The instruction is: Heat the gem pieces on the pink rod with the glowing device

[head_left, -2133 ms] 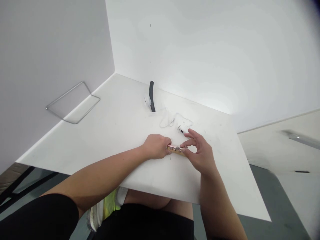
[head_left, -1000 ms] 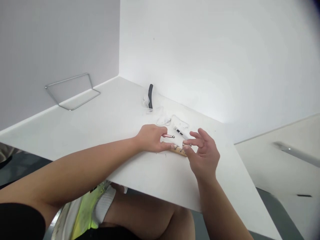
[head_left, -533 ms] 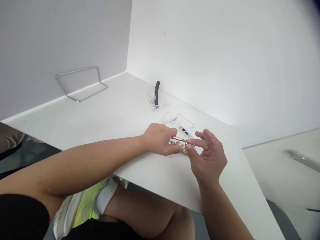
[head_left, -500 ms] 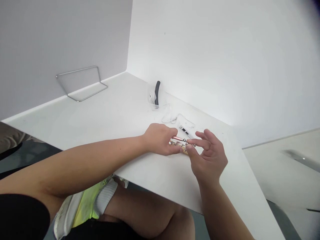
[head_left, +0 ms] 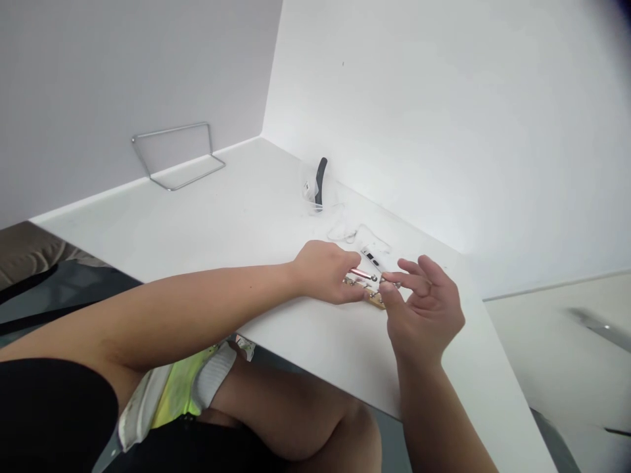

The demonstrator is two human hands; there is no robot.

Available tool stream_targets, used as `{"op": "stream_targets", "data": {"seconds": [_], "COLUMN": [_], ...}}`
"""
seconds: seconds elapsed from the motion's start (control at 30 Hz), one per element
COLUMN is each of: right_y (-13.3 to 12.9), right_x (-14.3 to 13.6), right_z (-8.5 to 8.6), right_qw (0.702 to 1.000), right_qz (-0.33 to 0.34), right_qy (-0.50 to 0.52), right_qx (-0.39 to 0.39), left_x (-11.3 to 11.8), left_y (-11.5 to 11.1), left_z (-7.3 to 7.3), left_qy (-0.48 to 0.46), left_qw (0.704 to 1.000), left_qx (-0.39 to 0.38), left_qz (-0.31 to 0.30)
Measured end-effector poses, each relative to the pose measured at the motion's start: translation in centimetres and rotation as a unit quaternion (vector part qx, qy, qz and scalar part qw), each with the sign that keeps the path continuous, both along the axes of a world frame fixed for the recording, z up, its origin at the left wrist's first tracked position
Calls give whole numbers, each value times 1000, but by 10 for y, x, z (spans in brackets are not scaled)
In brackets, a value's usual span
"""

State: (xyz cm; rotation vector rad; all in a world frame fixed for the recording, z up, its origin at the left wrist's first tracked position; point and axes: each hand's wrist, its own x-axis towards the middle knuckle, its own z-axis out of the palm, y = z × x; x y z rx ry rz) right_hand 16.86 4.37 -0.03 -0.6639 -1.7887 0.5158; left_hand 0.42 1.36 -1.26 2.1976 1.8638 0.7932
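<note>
My left hand (head_left: 329,272) is closed around a slim reddish tool (head_left: 363,273) with a round metal tip that points right. Between the thumb and index finger of my right hand (head_left: 424,303) is a small metal piece (head_left: 389,282), close beside the tool's tip; its other fingers are spread. Just below the tool, a small wooden block (head_left: 376,301) with several metal screws or pins lies on the white table, partly hidden by my left hand's fingers. A white device with dark buttons (head_left: 373,259) lies just behind my hands.
A black curved handle (head_left: 321,184) stands in clear plastic near the back wall. Clear plastic packaging (head_left: 345,230) lies in front of it. A bent metal wire frame (head_left: 170,189) stands at the back left. The table's front edge (head_left: 315,374) runs above my bare leg.
The view has shifted, so the scene sits a little further right. The tool's tip and the small metal piece have come slightly apart. Both hands keep their holds.
</note>
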Motion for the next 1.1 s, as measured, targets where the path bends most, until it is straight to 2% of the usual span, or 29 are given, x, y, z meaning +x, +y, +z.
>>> {"op": "stream_targets", "data": {"seconds": [0.37,0.43,0.53,0.67,0.77,0.9,1.1], "right_y": [5,5,5,6,6,6,5], "right_x": [2,3,3,5,7,9,8], "right_z": [0,0,0,-1,-2,-3,-9], "right_qw": [1000,1000,1000,1000,1000,1000,999], "right_qz": [2,4,1,-1,-8,-9,-2], "right_qy": [19,22,21,28,22,10,-14], "right_qx": [10,8,6,-6,-13,-8,39], "left_x": [-1,-3,-10,-20,-22,-17,-9], "left_y": [0,1,6,17,23,24,19], "left_z": [-1,-1,-2,-6,-6,-3,3], "left_qy": [-29,-78,-212,-415,-507,-597,-726], "left_qw": [999,997,977,907,856,795,667], "left_qx": [27,29,9,-26,-33,-61,-169], "left_qz": [-5,-1,17,72,97,89,26]}}
